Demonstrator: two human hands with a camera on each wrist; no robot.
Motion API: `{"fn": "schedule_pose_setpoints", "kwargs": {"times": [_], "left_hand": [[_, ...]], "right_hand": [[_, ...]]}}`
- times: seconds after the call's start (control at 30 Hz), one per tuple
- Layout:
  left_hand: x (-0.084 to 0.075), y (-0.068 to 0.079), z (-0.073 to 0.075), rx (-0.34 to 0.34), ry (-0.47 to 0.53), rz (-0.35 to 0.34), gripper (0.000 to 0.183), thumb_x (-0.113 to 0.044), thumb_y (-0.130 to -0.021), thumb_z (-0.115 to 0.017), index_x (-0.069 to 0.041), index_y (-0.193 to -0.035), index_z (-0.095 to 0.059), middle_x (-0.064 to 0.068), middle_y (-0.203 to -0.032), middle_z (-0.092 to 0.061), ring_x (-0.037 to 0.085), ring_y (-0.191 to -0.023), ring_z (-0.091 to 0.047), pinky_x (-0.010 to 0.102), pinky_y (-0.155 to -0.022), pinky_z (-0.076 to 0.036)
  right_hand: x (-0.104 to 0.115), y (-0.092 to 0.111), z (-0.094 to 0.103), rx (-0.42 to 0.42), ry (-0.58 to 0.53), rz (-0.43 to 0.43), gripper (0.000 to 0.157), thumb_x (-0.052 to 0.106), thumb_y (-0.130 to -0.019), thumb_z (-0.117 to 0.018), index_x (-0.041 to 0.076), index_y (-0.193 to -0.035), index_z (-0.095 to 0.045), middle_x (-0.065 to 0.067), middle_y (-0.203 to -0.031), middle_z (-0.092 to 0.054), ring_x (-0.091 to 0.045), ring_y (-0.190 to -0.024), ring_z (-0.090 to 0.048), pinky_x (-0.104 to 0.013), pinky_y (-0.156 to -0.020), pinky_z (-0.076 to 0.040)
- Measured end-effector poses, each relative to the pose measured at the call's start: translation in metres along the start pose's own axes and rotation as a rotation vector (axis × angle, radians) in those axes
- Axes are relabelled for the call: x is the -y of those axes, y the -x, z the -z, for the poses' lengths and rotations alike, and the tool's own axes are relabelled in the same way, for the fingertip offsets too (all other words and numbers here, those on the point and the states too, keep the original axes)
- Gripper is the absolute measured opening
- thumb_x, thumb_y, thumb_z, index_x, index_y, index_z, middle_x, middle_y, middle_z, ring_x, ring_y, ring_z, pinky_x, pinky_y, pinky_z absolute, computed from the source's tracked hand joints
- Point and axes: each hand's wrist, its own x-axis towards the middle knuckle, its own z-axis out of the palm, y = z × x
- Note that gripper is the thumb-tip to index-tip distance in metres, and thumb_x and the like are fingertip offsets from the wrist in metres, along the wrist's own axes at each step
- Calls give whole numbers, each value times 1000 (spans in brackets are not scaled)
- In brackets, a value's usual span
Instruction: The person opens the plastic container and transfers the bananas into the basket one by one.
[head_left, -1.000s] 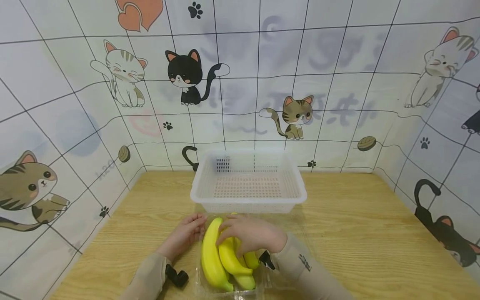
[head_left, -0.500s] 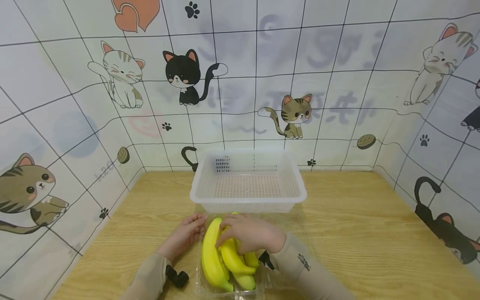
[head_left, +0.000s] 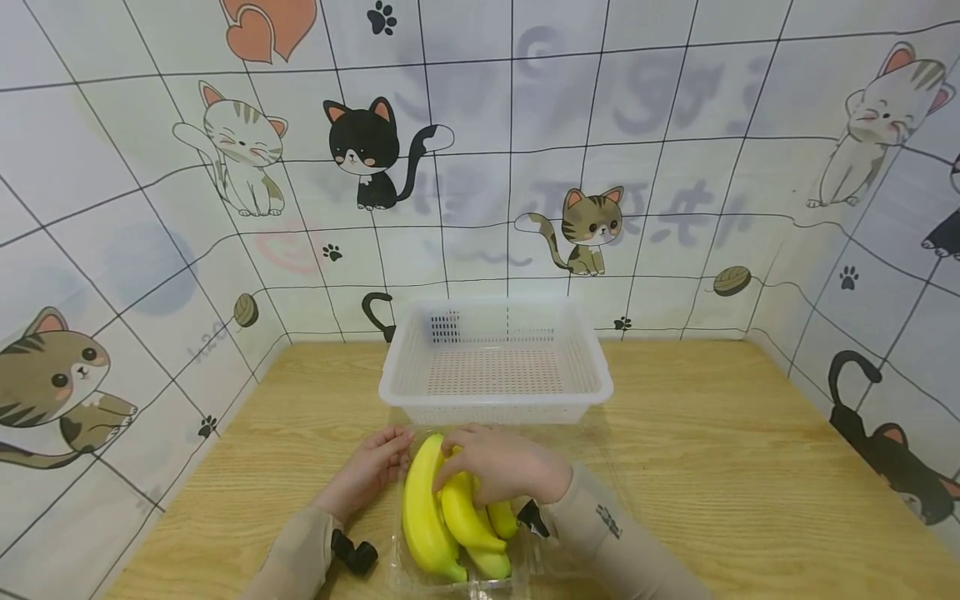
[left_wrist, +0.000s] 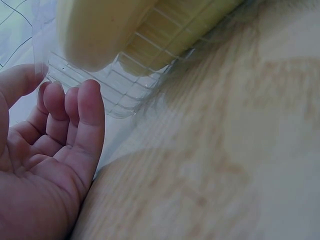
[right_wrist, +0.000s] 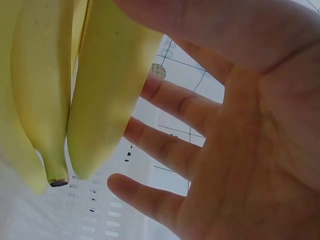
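Note:
A clear plastic box [head_left: 397, 577] holds several yellow bananas, with one long banana [head_left: 427, 521] along its left side. My left hand [head_left: 371, 467] pinches the far left rim of the box between thumb and fingertips; the left wrist view shows its ridged clear wall [left_wrist: 132, 92] right at the fingers. From above, my right hand [head_left: 506, 467] reaches over the bananas and grips a middle banana [head_left: 467, 521]. In the right wrist view the thumb lies across the front of the held banana [right_wrist: 107, 95], with fingers behind it. Part of the bunch is hidden under the hand.
A white perforated plastic basket [head_left: 495, 400] stands just behind the box, against the cat-patterned wall covering [head_left: 480, 183]. Wooden tabletop [head_left: 712, 467] extends to both sides. Black wrist mounts [head_left: 354, 553] sit on the sleeves, close to the box.
The held banana shifts slightly right, then a little back, under my right hand. My left hand stays on the rim. The head view has tilted very slightly.

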Motion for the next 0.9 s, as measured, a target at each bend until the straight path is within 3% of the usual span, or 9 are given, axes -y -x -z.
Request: {"fn": "schedule_pose_setpoints", "kwargs": {"times": [0.33, 0.6, 0.9], "left_hand": [[0, -1, -2, -35, 2, 17, 14, -22, -102, -51, -9, -97, -54, -1, -80, -54, 8, -71, -53, 24, -67, -50], [1, 0, 0, -17, -6, 16, 14, -23, -103, -49, -11, -97, -54, -2, -80, -53, 8, -71, -53, 24, -67, -50], [1, 1, 0, -32, 3, 19, 13, -22, -103, -49, -11, -97, -53, -2, -79, -54, 8, -71, -53, 25, -68, -50]], "right_hand": [[-1, 1, 1, -15, 1, -53, 46, 25, -78, -81, 37, -119, -66, -2, -137, -51, -19, -124, -48, -49, -99, -42], [-2, 2, 0, -33, -21, -36, 54, 21, -76, -81, 37, -124, -64, 1, -130, -53, -11, -107, -53, -33, -89, -47], [2, 1, -3, -6, 5, -58, 67, 11, -70, -81, 39, -128, -60, 7, -121, -52, -7, -105, -49, -40, -89, -44]]}}
